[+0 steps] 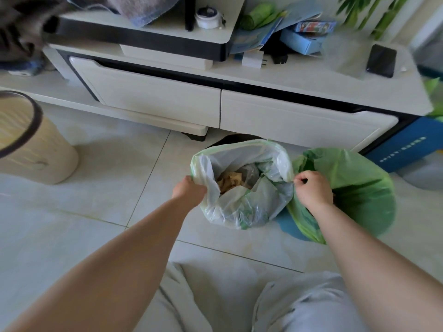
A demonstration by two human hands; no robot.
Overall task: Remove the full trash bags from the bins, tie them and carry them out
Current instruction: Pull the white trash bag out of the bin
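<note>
A pale translucent trash bag (242, 207) stands open on the tiled floor in the middle of the head view, with brown paper waste inside. My left hand (189, 191) grips its left rim. My right hand (312, 190) pinches its right rim. A green trash bag (359, 185) sits right beside it, partly behind my right hand. A dark bin rim (236, 138) shows just behind the pale bag; the rest of that bin is hidden.
A beige bin with a dark rim (36, 144) stands at the left. A white low cabinet (167, 99) with drawers runs across the back, with boxes, a phone (381, 59) and a green bag roll (256, 16) on top. A blue box (405, 144) stands at right. My knees are below.
</note>
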